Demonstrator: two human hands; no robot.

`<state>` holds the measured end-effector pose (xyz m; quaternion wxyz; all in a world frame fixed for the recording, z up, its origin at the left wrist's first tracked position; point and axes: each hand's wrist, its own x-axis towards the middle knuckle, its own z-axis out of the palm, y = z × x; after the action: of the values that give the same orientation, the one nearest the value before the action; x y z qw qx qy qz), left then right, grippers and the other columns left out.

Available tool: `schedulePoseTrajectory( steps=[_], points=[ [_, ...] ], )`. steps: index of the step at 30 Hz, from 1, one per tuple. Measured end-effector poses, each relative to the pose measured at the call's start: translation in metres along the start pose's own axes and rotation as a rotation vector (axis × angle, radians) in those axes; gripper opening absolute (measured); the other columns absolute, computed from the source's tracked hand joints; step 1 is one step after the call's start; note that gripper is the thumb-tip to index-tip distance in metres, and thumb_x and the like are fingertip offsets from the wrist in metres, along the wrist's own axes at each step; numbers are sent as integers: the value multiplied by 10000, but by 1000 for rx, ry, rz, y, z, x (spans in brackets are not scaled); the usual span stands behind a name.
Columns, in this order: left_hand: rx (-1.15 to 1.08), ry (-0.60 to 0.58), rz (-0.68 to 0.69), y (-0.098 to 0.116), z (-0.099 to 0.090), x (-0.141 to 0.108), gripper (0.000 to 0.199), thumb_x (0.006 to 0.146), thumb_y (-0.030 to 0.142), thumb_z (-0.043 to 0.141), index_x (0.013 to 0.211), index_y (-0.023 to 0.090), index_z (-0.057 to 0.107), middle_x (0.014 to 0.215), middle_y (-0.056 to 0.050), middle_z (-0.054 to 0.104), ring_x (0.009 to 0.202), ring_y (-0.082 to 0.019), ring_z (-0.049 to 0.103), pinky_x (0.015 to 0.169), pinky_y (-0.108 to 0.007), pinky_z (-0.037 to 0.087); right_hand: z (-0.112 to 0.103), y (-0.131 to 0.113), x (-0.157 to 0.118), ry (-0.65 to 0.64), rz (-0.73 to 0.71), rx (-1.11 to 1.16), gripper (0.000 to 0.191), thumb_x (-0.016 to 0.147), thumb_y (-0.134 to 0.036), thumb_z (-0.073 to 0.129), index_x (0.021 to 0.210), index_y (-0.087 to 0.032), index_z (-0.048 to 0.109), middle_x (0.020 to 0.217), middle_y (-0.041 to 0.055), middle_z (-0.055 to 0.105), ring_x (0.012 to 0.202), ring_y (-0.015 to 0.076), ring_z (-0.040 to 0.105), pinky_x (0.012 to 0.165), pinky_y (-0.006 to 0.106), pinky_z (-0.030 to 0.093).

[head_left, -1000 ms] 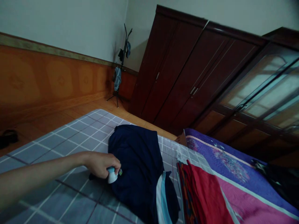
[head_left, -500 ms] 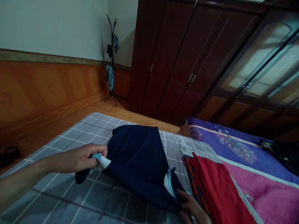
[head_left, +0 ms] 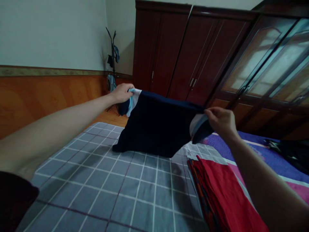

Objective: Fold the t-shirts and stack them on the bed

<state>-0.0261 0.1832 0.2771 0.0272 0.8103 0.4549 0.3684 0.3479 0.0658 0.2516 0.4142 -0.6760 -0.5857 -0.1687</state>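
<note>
A dark navy T-shirt [head_left: 159, 124] with white and light-blue bands on its sleeves hangs stretched between my two hands. My left hand [head_left: 123, 92] is closed on the cloth at its left sleeve end, by the pale bands. At the opposite side my right hand [head_left: 220, 119] pinches the upper corner beside the other banded sleeve. The shirt's lower edge hangs at the far part of the grey checked bedspread [head_left: 135, 190]; whether it touches there I cannot tell.
A stack of folded clothes with a red one on top [head_left: 229, 193] lies on the bed at the right. Beyond it is a purple and pink cover [head_left: 224, 143] with a dark garment [head_left: 289, 154]. A coat stand [head_left: 113, 54] and dark red wardrobe [head_left: 166, 48] stand behind.
Both hands have risen and moved away from me, lifting the shirt off the bedspread. It now hangs spread between them rather than lying flat. The camera view has tilted up a little.
</note>
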Motion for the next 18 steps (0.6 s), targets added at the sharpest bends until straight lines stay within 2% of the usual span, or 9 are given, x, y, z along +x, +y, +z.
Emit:
schedulePoseTrajectory(
  steps=[2, 4, 6, 8, 11, 13, 14, 15, 18],
  points=[
    [4, 111, 17, 7, -15, 23, 264, 841, 249, 440, 944, 88, 620, 831, 23, 606, 892, -156, 579, 800, -244, 414, -23, -17, 29, 123, -25, -59, 345, 840, -387, 543, 956, -122, 730, 725, 100, 681, 666, 186, 605, 562, 280, 389],
    [-15, 204, 14, 13, -34, 34, 275, 842, 294, 448, 958, 105, 611, 858, 37, 598, 944, -178, 585, 789, -237, 411, -53, -37, 43, 207, -131, -101, 382, 869, -400, 518, 1033, -116, 714, 811, 132, 693, 741, 205, 629, 584, 296, 394],
    [-76, 257, 36, 15, -50, 30, 256, 821, 315, 491, 949, 124, 606, 852, 55, 588, 943, -172, 586, 772, -214, 406, -78, -54, 38, 246, -258, -106, 409, 882, -417, 505, 1067, -108, 700, 893, 154, 700, 818, 232, 651, 596, 309, 402],
    [-138, 232, 60, 11, -59, 9, 231, 801, 317, 526, 945, 153, 600, 838, 71, 586, 892, -141, 574, 758, -196, 401, -92, -62, 17, 251, -352, -102, 447, 888, -463, 478, 1077, -119, 692, 931, 143, 704, 849, 243, 662, 602, 312, 412],
    [-148, 26, -14, -11, -53, -50, 186, 774, 321, 531, 896, 203, 607, 779, 76, 606, 767, -127, 545, 717, -205, 415, -87, -54, -41, 216, -544, -117, 339, 914, -431, 485, 1033, -202, 704, 811, 76, 709, 673, 168, 663, 558, 277, 433],
    [-161, -228, -85, -32, -37, -103, 184, 761, 287, 493, 869, 214, 624, 821, 59, 653, 790, -150, 560, 766, -240, 430, -70, -39, -92, 53, -769, -45, 200, 907, -287, 543, 1052, -260, 679, 607, 4, 651, 476, 105, 574, 442, 237, 364],
    [-165, -327, -59, -43, -25, -133, 188, 750, 254, 474, 839, 213, 635, 863, 50, 668, 847, -163, 563, 822, -258, 422, -58, -31, -120, -57, -833, 28, 223, 891, -228, 557, 1086, -272, 655, 529, -28, 596, 417, 97, 513, 415, 240, 326],
    [-163, -389, -34, -54, -12, -163, 186, 729, 224, 450, 754, 211, 634, 855, 45, 674, 871, -169, 563, 860, -267, 409, -46, -23, -149, -165, -863, 81, 266, 880, -192, 553, 1123, -272, 627, 511, -40, 572, 406, 99, 492, 414, 242, 323],
    [-112, -629, -116, -78, 27, -255, 242, 738, 193, 421, 796, 239, 651, 936, 15, 681, 895, -177, 569, 850, -259, 422, -11, -5, -230, -413, -897, 181, 289, 884, -135, 459, 1097, -255, 614, 544, -23, 609, 408, 120, 520, 402, 249, 365]
  ],
)
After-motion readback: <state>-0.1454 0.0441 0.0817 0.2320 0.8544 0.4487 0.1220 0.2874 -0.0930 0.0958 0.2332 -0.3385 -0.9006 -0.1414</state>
